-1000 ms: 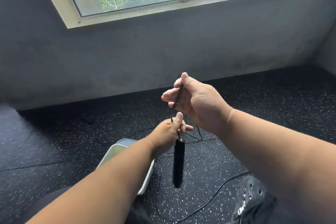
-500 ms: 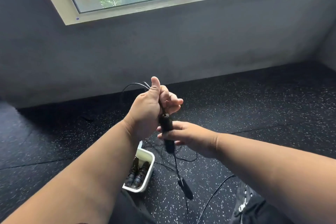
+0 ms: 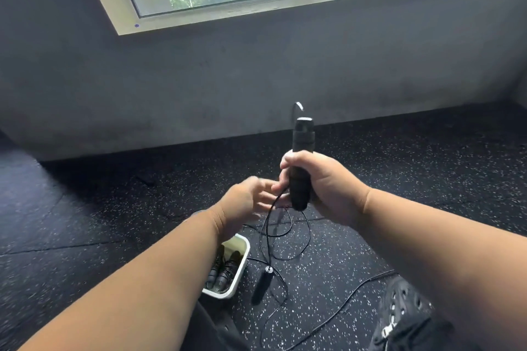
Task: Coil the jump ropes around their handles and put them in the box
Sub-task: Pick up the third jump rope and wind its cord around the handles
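— Count and position?

— I see one upright handle (image 3: 301, 164) gripped in my right hand (image 3: 325, 184); the second handle (image 3: 260, 285) dangles near the floor. My blurred left hand (image 3: 245, 202) meets the rope (image 3: 268, 225); grip undeterminable. One white box (image 3: 239, 268), near left, holds two coiled ropes (image 3: 224, 268).

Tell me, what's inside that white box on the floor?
The white box holds black jump ropes already coiled around their handles, seemingly two bundles. The left forearm covers most of the box, so anything else inside cannot be seen.
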